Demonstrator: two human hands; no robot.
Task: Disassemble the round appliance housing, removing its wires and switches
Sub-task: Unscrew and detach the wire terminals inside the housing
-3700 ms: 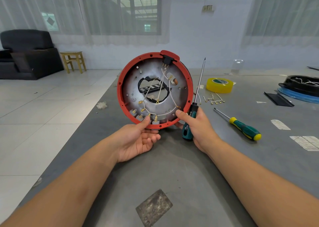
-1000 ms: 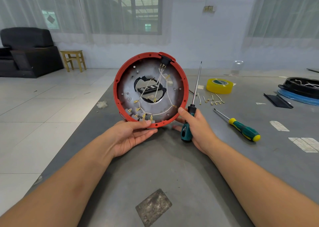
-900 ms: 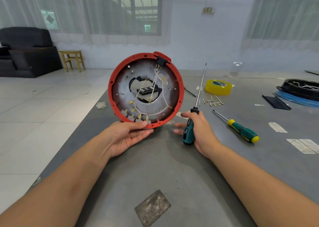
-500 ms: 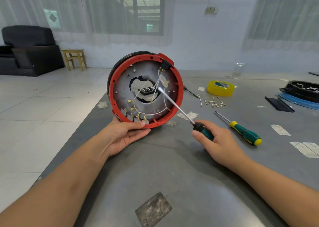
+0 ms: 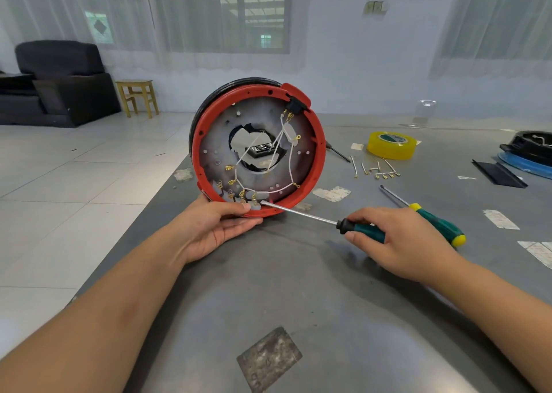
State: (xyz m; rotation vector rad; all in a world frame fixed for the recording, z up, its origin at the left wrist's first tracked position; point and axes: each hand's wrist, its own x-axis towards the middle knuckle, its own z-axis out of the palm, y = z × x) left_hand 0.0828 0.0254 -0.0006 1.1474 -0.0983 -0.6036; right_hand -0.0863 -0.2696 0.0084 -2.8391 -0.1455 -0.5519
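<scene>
1. I see the round housing [image 5: 258,151] standing on edge near the left side of the worktop [image 5: 298,288], its open red-rimmed face turned towards me; it has turned a little since a second ago, so a black outer shell now shows behind the rim
2. My left hand [image 5: 215,228] props it from below: the thumb lies on the lower rim and the fingers are spread flat beneath, a supporting grip rather than a clench
3. My right hand [image 5: 397,240], which a second ago was steadying the housing with the tool upright, has let go of the rim; its grip is now wrapped around the handle of the screwdriver [image 5: 313,218]
4. The shaft has swung down from upright to nearly level, and the tip now sits at the cluster of switches [image 5: 239,195] with brass terminals along the lower rim
5. The white wires [image 5: 283,142] are all still connected, up to the black socket [image 5: 294,107] at the top
6. I judge this as the start of prying or unscrewing at the switches; removed connectors [image 5: 376,168] already lie apart by the yellow tape [image 5: 391,145], beside a spare screwdriver [image 5: 430,216]
</scene>
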